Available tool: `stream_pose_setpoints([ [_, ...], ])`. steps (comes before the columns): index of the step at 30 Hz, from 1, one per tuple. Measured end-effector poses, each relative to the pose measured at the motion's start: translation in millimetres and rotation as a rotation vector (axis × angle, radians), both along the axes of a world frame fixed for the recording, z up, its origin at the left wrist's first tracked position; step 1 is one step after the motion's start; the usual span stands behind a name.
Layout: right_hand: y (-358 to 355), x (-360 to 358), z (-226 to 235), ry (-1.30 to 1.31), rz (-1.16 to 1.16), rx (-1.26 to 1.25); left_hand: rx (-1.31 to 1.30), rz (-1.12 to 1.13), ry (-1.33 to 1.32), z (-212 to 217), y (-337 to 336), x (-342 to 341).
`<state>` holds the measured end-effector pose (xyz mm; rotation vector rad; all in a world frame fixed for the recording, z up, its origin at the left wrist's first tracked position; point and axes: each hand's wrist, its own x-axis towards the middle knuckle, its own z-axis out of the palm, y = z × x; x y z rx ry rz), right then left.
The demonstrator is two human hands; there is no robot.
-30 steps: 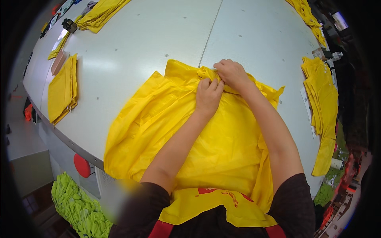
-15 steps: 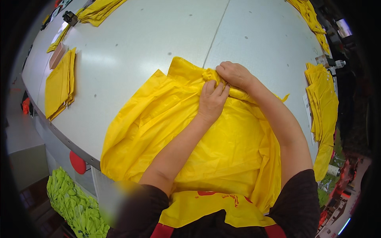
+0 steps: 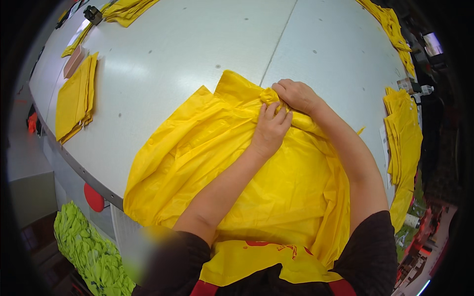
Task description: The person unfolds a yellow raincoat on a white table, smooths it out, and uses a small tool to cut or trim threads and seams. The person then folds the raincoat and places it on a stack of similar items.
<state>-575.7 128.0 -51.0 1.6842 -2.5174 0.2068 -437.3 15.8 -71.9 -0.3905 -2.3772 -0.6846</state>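
Observation:
A large, shiny yellow sheet-like garment (image 3: 291, 182) lies spread and creased on the pale table in front of me, running down toward my body. Its exact kind does not show. At its far edge the fabric is gathered into a small bunch (image 3: 268, 95). My right hand (image 3: 296, 95) is closed on this edge, with its fingers curled over the bunch from the right. Just nearer to me, my left hand (image 3: 270, 129) pinches the same fabric, its fingertips pressed into the folds. What lies under the fingers is hidden.
Folded yellow fabric stacks lie at the left (image 3: 76, 101), far left (image 3: 131, 11), right (image 3: 402, 133) and far right (image 3: 390, 29). A pink tray (image 3: 74, 62) and a black holder (image 3: 92, 15) stand at the left. Lime-green fabric (image 3: 89, 246) is heaped below the table's left edge (image 3: 84, 170).
The view has shifted slightly, so the table appears moved. Both hands stay on the bunched edge, with almost no change in their grip.

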Motion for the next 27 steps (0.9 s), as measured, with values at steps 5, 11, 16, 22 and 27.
stream_pose_setpoints([
  [5,-6.0,2.5,-2.6,-0.213,-0.204,-0.085,0.013,-0.024,-0.018,-1.3,-1.7,1.2],
  [11,-11.5,-6.6,13.6,-0.133,-0.09,-0.107,0.016,-0.044,-0.058,0.9,-2.5,3.3],
  [16,-29.6,-6.9,16.0,-0.796,-0.221,-0.247,0.026,-0.052,-0.053,2.1,-1.7,0.0],
  [22,-41.3,5.1,31.4,-1.104,-0.531,-0.238,0.058,-0.093,-0.026,0.4,-2.3,-6.7],
  [27,-39.9,37.3,41.5,-0.431,-0.426,-0.184,0.069,-0.061,0.006,-7.9,-0.4,-13.1],
])
